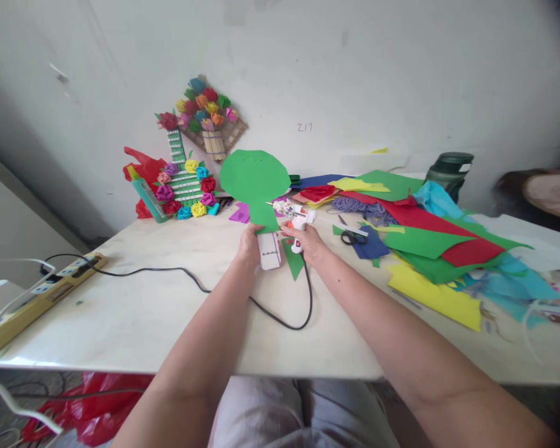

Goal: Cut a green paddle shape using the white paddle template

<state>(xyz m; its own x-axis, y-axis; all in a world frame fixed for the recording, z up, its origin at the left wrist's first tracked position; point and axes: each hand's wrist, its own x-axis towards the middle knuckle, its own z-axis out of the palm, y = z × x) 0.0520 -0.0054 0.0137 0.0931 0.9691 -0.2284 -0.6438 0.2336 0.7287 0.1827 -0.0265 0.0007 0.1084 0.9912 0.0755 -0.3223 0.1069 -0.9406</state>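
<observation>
Snag and smear risks

Cord (154, 269) loops across table (144, 323), snagging could jerk glue gun (301, 219); left grip (249, 244) pinched on green cutout (254, 176) by narrow end, over table, thin paper might bend; gun close beside it, drips could smear; right grip (312, 244) wrapped round gun.

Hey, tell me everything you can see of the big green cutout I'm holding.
The green cutout is flat and plain, seemingly stiff paper or thin card. Its broad, rounded head narrows to a stem that flares slightly at the base, and small dark dots run near the top edge. Its face is toward the camera, stem end nearest you. Your left hand grips the base, where a white piece shows below; whether they're joined, I can't tell.
</observation>
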